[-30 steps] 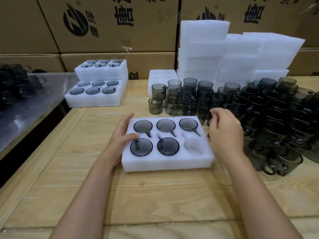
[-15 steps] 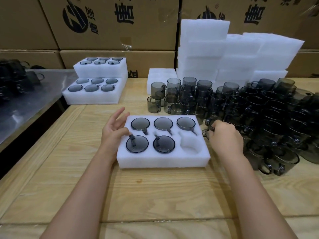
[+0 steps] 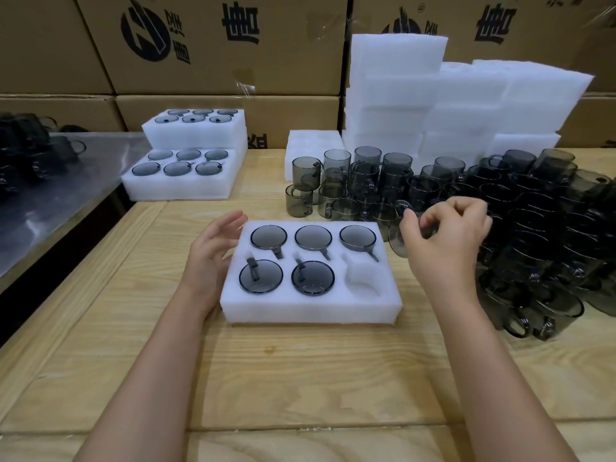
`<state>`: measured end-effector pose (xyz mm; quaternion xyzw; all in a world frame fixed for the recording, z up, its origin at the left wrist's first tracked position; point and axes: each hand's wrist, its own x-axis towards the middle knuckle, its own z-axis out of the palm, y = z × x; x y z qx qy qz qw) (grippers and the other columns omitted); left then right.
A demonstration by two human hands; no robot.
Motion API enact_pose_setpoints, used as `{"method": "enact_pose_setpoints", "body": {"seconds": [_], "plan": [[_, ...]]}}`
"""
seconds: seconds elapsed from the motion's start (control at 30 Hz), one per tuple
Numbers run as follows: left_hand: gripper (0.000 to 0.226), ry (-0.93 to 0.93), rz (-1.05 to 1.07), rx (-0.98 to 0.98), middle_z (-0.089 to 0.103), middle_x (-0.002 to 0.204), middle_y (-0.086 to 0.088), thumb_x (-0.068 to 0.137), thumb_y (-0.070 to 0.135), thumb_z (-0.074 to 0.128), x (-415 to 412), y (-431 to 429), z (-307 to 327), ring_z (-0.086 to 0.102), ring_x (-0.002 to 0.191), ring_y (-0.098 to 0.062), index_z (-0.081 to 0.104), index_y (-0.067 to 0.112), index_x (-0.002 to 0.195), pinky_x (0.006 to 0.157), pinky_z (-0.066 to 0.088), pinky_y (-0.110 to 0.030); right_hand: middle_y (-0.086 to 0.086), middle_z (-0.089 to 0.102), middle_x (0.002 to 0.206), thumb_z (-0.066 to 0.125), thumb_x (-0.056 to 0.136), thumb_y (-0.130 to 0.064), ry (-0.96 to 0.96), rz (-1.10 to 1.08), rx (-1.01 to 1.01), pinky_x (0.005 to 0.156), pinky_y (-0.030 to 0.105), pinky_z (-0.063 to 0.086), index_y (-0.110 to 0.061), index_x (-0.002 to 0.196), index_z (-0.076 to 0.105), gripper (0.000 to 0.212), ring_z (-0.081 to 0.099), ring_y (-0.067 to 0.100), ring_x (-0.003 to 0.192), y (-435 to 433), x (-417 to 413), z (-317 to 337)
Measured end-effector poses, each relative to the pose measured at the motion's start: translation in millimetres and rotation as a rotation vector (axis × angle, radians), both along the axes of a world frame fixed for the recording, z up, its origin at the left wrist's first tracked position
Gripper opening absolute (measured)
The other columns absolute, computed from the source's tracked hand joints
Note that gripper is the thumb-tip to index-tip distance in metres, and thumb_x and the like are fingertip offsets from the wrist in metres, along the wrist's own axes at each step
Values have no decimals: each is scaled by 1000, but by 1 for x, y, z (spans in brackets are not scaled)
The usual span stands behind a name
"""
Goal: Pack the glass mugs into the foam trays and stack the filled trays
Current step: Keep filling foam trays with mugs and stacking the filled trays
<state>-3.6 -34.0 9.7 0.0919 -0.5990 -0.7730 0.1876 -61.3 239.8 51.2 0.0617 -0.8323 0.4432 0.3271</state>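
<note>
Tabletop (image 3: 300,378): mug (image 3: 397,242) in right hand (image 3: 446,238) (beside tray (image 3: 310,308)).

Work surface: pale wooden plank table (image 3: 300,378), grain and knots visible, plank seams running left to right at the near edge. Left of it: grey sheet-metal bench top (image 3: 60,201), reflective, with diffuse glare. A dark gap separates the two. Far side: stacked brown cardboard cartons (image 3: 213,45) fill the background, with black printed logos and characters and clear tape at the seams. Lighting even, shadows soft.
</note>
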Motion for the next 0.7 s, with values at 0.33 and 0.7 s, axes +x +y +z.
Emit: {"method": "enact_pose_setpoints", "body": {"seconds": [0.33, 0.7], "plan": [[41, 15, 38, -89, 61, 126, -6, 73, 6, 50, -1, 0, -1, 62, 105, -9, 64, 17, 109, 82, 49, -26, 2, 56, 69, 63, 85, -27, -262, 259, 29, 61, 27, 29, -8, 61, 54, 32, 48, 8, 64, -16, 17, 7], [42, 9, 77, -188, 67, 110, -3, 65, 6, 53, 0, 5, -4, 54, 120, -27, 64, 15, 105, 109, 36, -51, -6, 50, 71, 60, 83, -38, -252, 404, 253, 55, 15, 31, -14, 74, 48, 28, 45, 5, 67, -21, 15, -2]]}}
